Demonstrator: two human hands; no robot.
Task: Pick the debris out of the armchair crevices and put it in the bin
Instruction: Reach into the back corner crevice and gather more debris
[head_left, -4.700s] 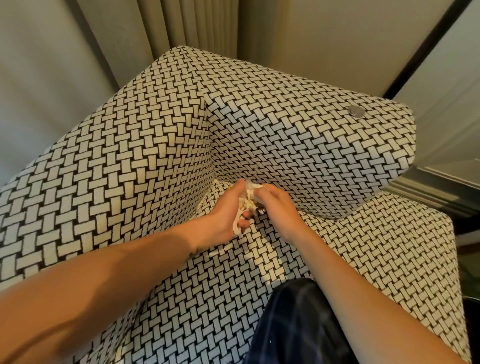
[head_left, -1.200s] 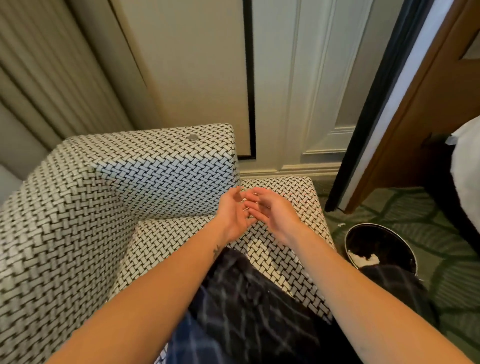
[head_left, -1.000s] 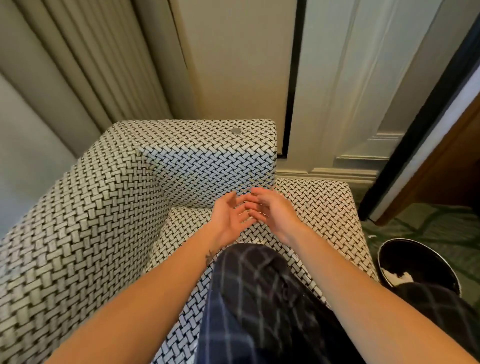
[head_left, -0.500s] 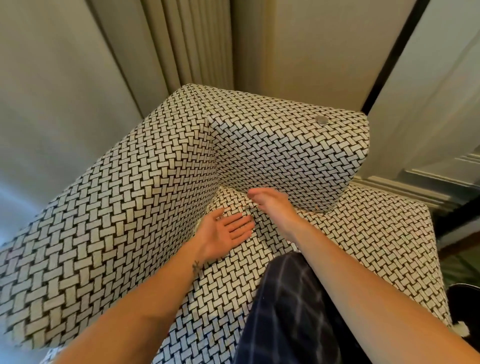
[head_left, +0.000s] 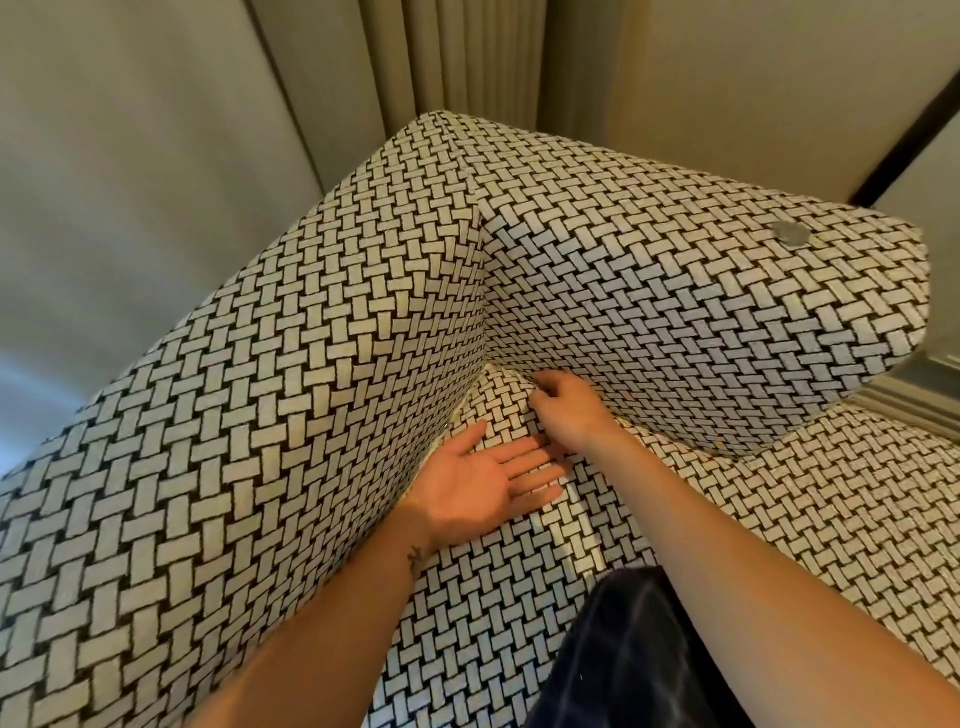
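Observation:
The armchair (head_left: 311, 374) is covered in black-and-white basket-weave fabric. My left hand (head_left: 483, 483) lies palm up and open on the seat, beside the crevice under the left wall, with nothing in it. My right hand (head_left: 566, 410) has its fingertips pressed into the crevice where the seat meets the right wall, near the inner corner. The fingers are curled and partly hidden in the gap, so I cannot tell whether they hold anything. A thin pale strip of debris (head_left: 457, 415) shows along the left crevice. The bin is out of view.
A small grey round spot (head_left: 790, 234) sits on top of the right arm. Beige curtains (head_left: 467, 57) and walls stand behind the chair. My knee in dark checked cloth (head_left: 623, 654) rests on the seat's front.
My view has swung left from the bin back to the chair's inner corner. Both hands, empty after the bin, came down to the seat; the right one reached into the crevice.

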